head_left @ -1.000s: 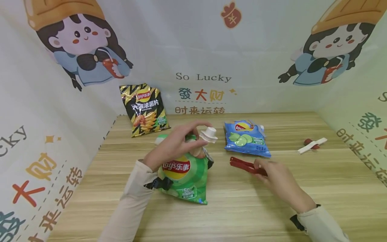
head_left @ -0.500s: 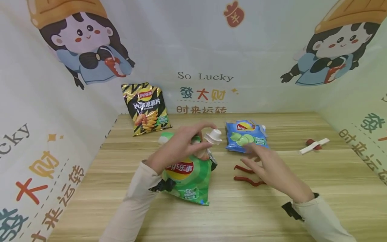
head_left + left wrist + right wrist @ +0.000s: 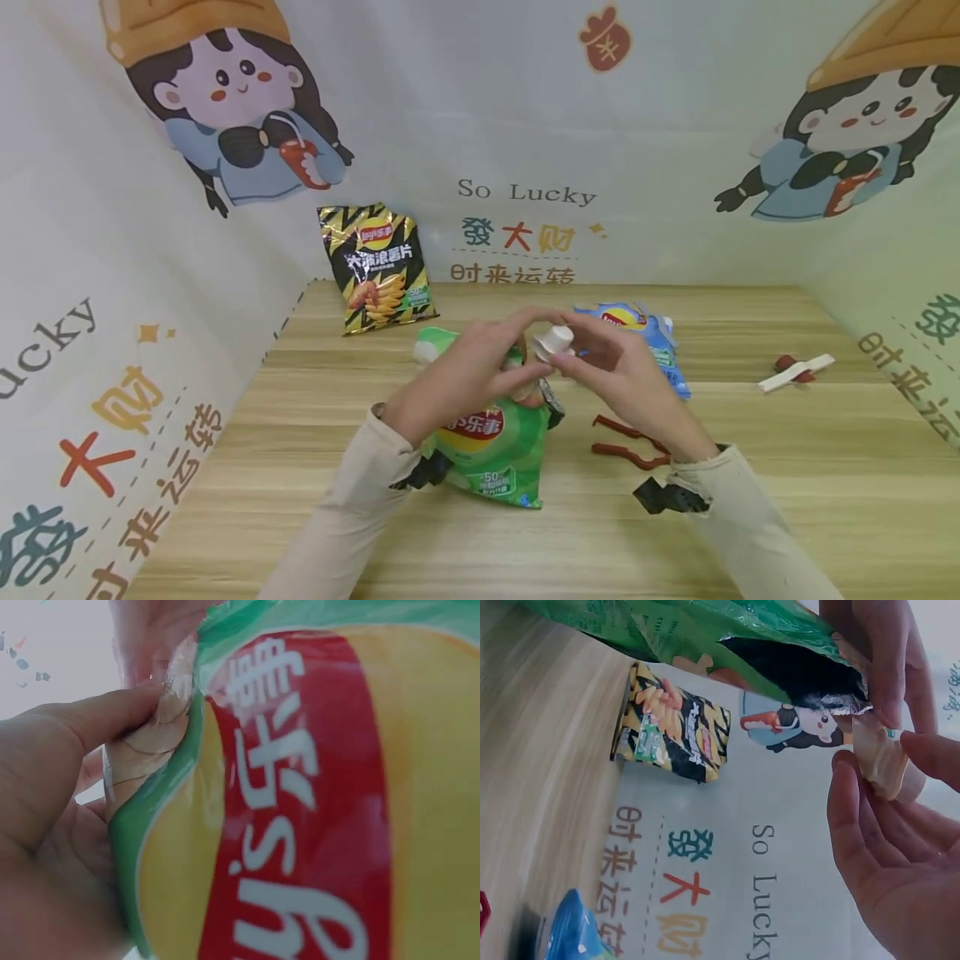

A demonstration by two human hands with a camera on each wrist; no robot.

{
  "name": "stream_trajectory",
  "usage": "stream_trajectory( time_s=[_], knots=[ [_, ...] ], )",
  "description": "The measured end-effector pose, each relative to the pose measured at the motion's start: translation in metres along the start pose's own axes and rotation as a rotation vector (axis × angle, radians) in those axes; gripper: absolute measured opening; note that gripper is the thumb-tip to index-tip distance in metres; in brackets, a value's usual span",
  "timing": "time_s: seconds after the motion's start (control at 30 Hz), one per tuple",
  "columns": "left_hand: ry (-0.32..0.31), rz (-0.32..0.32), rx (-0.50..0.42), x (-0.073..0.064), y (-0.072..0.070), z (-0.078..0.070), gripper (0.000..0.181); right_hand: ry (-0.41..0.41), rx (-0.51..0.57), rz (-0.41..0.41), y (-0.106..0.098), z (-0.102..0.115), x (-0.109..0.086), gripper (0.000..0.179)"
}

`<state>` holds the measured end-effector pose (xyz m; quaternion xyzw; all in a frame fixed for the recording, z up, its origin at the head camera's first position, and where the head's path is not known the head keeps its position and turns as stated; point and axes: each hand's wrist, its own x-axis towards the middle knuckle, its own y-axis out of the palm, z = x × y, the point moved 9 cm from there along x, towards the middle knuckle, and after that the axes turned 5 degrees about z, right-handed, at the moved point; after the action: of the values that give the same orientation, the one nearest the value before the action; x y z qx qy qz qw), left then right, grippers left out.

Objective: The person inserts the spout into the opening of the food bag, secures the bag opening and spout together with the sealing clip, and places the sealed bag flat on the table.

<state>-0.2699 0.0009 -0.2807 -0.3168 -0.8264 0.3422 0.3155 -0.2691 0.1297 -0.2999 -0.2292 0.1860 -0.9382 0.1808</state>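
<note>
My left hand [image 3: 468, 371] grips the gathered top of a green chip bag [image 3: 498, 467], which hangs tilted below it. A white pouring spout with a cap [image 3: 556, 337] sticks out at the bag's top, between both hands. On the other side, my right hand [image 3: 637, 387] pinches this white piece with thumb and fingers. The right wrist view shows the bag's dark, silvery open edge [image 3: 795, 671] close to the left fingers. In the left wrist view, the left thumb presses on the bag's folded film [image 3: 154, 742].
A red clip [image 3: 630, 446] lies spread on the wooden table [image 3: 600, 550] below the right hand. Behind that hand is a blue chip bag [image 3: 660, 337], partly hidden. A black-and-yellow chip bag [image 3: 378, 267] leans on the back wall. A white stick [image 3: 802, 371] crosses a red piece at right.
My right hand has let go of the red clip, which now lies spread on the table. It has moved up and left to the white spout. The left hand keeps its grip.
</note>
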Motion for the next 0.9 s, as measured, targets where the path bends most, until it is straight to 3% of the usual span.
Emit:
stream_trajectory(
  time_s=[0.17, 0.37, 0.53, 0.8, 0.9],
  knots=[
    [-0.046, 0.05, 0.06, 0.001, 0.0, 0.002, 0.068, -0.003, -0.027, -0.092, -0.012, 0.0, -0.009, 0.039],
    [-0.031, 0.121, 0.121, -0.008, -0.007, 0.0, 0.035, 0.039, 0.091, -0.065, -0.012, -0.01, -0.035, 0.031],
    [-0.019, 0.116, 0.121, -0.013, -0.014, -0.001, 0.017, -0.015, 0.11, -0.08, -0.005, -0.005, -0.047, 0.03],
    [-0.043, 0.111, 0.136, -0.015, -0.016, -0.001, 0.012, -0.165, -0.051, -0.131, 0.017, 0.003, -0.047, 0.036],
    [-0.052, 0.125, 0.135, -0.014, -0.015, -0.001, 0.004, -0.171, -0.134, -0.13, 0.025, 0.002, -0.048, 0.035]
  ],
)
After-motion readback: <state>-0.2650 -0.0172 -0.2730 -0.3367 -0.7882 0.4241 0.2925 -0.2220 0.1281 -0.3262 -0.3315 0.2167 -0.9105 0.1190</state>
